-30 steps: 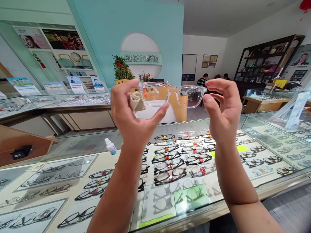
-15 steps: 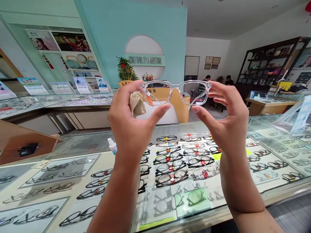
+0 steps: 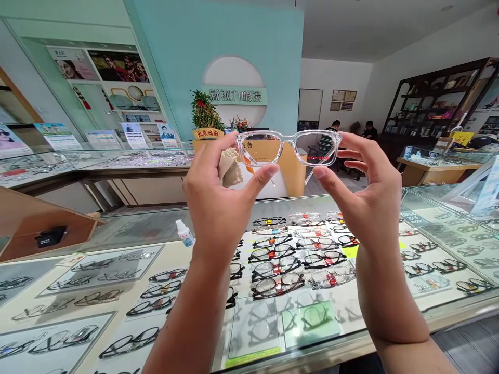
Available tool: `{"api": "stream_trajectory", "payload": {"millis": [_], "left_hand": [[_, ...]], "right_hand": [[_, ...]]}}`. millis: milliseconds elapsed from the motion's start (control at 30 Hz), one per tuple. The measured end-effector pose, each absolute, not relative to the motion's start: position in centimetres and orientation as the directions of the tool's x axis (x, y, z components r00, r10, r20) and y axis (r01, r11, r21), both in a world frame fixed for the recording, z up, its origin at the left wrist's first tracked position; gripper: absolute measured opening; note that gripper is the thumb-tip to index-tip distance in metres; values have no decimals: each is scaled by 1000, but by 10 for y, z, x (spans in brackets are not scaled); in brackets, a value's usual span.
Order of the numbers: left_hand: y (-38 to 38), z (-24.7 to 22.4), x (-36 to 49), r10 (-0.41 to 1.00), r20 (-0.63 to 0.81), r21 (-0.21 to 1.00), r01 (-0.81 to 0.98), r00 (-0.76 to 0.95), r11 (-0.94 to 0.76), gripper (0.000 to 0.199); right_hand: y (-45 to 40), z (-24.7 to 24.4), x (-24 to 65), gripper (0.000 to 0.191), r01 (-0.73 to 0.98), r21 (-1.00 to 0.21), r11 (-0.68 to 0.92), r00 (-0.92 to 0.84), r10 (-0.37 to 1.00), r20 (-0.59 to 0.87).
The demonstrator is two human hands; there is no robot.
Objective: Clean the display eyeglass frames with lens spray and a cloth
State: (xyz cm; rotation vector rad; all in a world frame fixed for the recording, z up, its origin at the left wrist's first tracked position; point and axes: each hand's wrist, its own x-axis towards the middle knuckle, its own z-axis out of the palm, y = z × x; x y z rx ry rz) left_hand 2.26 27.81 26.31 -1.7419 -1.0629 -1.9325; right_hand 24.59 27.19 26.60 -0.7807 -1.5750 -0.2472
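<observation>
A pair of clear-framed eyeglasses (image 3: 288, 138) is held up at the middle of the view, lenses upright and above the glass counter. My left hand (image 3: 222, 192) pinches its left end between thumb and index finger. Tucked in that same hand is a crumpled beige cloth (image 3: 230, 167). My right hand (image 3: 362, 182) grips the right end, thumb below and index finger along the top corner, with the other fingers apart behind. Thin temple arms show beneath the lenses. Through the lenses I see the counter front and red lettering.
Under my arms, the glass display counter (image 3: 460, 306) holds rows of eyeglasses (image 3: 277, 267), many with red tags. A small white spray bottle (image 3: 184, 234) stands on it at left. Further back are a wooden reception desk (image 3: 294, 169), a potted plant (image 3: 206, 111) and two seated people at right.
The eyeglasses and both hands have shifted slightly right, the left hand more, and the temple arms now show lower beneath the lenses. The view has turned slightly left. Both hands keep their hold.
</observation>
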Motion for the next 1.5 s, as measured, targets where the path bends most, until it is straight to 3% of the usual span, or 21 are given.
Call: {"api": "stream_trajectory", "payload": {"millis": [167,533,900,1133,1500], "left_hand": [[283,258,29,303,928,367,663,-215,-653,56],[284,258,30,244,946,322,717,-215,-619,56],[283,260,33,218,948,319,717,-233,-619,53],[280,258,38,154,965,261,751,-211,-607,53],[281,257,37,225,950,311,705,-215,-638,57]], "right_hand": [[270,266,249,42,599,-285,749,41,327,944],[271,268,254,36,649,-277,708,16,352,936],[277,270,257,43,553,-422,719,49,477,877],[282,269,258,49,546,-444,710,43,506,862],[280,271,259,43,580,-438,687,-3,539,842]]}}
